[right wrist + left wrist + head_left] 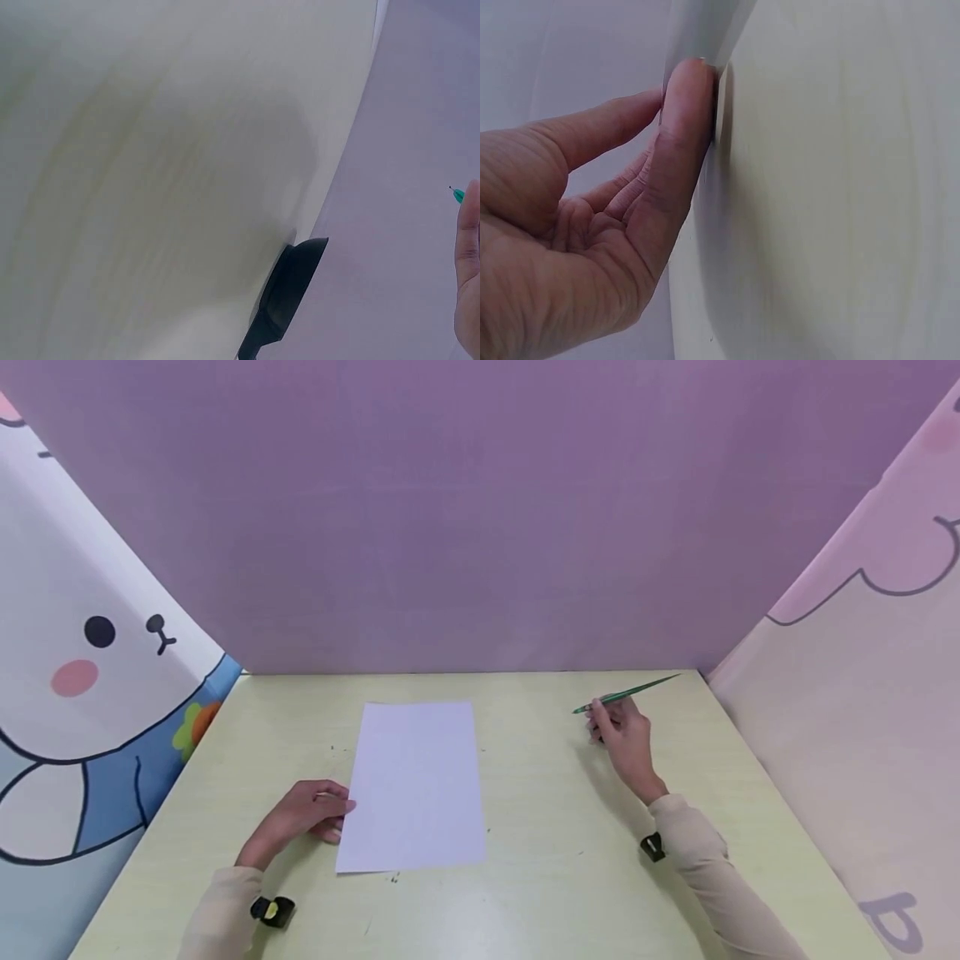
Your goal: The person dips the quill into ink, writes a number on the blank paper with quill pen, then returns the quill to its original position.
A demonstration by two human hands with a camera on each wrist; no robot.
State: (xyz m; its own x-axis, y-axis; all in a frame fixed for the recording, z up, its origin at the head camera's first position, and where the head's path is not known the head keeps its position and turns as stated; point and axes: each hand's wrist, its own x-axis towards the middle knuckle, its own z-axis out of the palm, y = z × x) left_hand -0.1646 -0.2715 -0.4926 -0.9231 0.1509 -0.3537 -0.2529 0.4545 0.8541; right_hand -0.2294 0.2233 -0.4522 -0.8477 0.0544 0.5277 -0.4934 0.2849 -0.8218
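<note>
A blank white sheet of paper (412, 785) lies on the table left of centre, its long sides running away from me. At its left edge my left hand (307, 810) pinches the paper. Close up in the left wrist view, the left hand (622, 180) has the sheet's edge (705, 30) between thumb and fingers. Above the table's right side, my right hand (626, 743) holds a slim green pen (637, 690), its tip toward the left and its long tapered end up to the right. Only part of the right hand (469, 270) and the pen's tip (458, 195) show in the right wrist view.
The pale wooden table (540, 893) meets a purple panel (480, 527) at the back. Printed cartoon panels stand at both sides. Small dark marks dot the tabletop around the paper. A black piece (292, 289) of unclear kind juts into the right wrist view.
</note>
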